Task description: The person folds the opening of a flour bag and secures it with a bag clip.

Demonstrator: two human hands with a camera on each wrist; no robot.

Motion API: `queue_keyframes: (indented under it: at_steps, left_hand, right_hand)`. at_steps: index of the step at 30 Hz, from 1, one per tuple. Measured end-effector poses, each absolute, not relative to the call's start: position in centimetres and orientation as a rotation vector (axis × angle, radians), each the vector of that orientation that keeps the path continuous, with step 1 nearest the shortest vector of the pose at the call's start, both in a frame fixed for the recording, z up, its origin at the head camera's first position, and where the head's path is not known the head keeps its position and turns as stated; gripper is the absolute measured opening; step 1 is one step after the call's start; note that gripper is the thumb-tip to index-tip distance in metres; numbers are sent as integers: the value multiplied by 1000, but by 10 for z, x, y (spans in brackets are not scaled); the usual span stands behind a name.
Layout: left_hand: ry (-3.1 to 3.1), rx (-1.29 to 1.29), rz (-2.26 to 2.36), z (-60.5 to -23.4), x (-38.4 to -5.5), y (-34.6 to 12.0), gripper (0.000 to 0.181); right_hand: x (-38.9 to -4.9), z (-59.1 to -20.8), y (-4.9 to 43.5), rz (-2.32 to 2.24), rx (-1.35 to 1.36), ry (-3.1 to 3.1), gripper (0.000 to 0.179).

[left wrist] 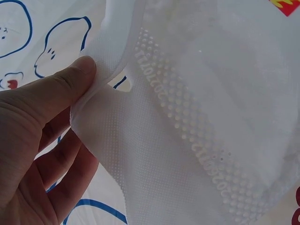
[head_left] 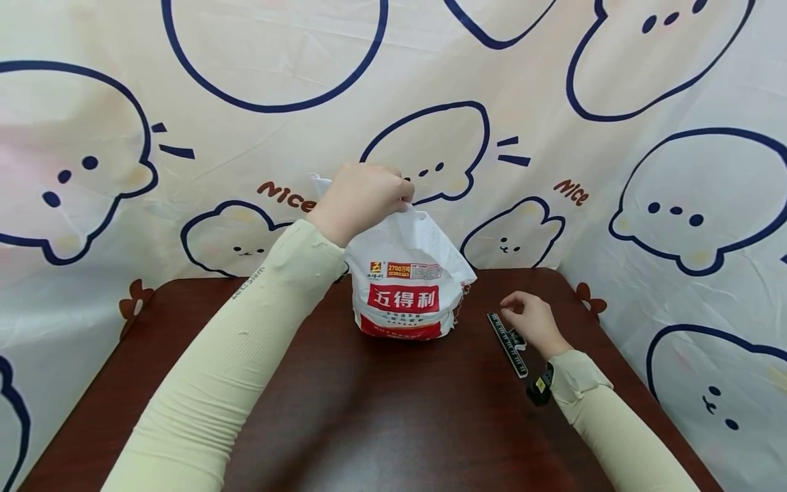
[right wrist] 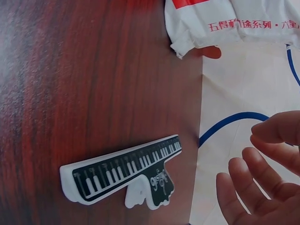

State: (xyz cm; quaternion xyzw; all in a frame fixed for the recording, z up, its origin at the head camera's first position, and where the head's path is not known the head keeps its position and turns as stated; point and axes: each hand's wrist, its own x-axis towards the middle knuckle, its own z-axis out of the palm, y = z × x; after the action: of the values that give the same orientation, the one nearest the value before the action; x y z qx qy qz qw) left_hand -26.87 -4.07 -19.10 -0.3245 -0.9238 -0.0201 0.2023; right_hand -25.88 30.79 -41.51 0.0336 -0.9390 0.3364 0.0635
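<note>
A white flour-type bag (head_left: 402, 273) with red panels and Chinese lettering stands upright at the back middle of the table. My left hand (head_left: 369, 195) pinches its gathered top edge. In the left wrist view, the thumb of the left hand (left wrist: 51, 112) presses on the white plastic near a small slot, beside embossed dots and digits. A long black-and-white clip with a piano-key pattern (right wrist: 126, 171) lies on the table to the right of the bag. Just over it hovers my right hand (head_left: 535, 321), fingers loosely bent with nothing between them; the right wrist view shows the hand (right wrist: 262, 180) apart from the clip.
The dark brown table (head_left: 393, 424) is glossy. A pale cloth curtain (head_left: 264, 150) with blue cartoon outlines surrounds its back and sides, close behind the bag. A small black device (head_left: 540, 388) is strapped at the right wrist.
</note>
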Motion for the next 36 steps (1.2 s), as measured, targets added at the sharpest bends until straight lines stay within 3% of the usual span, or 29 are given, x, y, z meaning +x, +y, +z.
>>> queue_keyframes:
  at_steps: [18, 36]
  left_hand:
    - [-2563, -915, -40, -189, -271, -42, 12]
    - [-2585, -924, -52, -191, -270, -42, 13]
  right_hand:
    - [-262, -417, 313, 968, 122, -2883, 17]
    - [-255, -423, 317, 938, -26, -2986, 21]
